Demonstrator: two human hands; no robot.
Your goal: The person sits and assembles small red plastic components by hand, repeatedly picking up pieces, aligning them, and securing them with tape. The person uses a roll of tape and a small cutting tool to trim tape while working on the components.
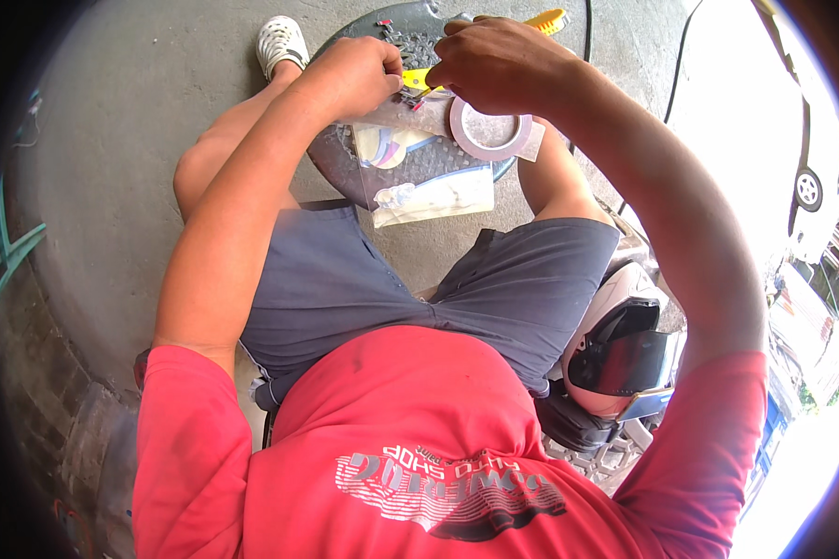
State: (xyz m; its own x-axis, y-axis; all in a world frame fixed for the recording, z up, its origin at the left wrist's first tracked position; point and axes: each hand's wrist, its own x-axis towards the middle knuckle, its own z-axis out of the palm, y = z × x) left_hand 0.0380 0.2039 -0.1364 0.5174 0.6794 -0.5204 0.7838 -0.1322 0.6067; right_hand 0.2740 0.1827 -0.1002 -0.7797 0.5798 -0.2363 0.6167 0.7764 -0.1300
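Note:
At the far side of a dark round stool top, my two hands work close together. My left hand is closed in a pinch at one end of a flat yellow piece. Curled over the other end is my right hand, with a thin dark tip showing by its fingers; what it grips is mostly hidden. Several small dark parts with red bits lie heaped just beyond. Nearer me are a roll of tape and a see-through plastic packet with printed pictures.
My legs straddle the stool, with a white clog on my left foot. A yellow textured object shows past my right hand. A white helmet with a dark visor sits by my right hip. Dark cables cross the concrete floor.

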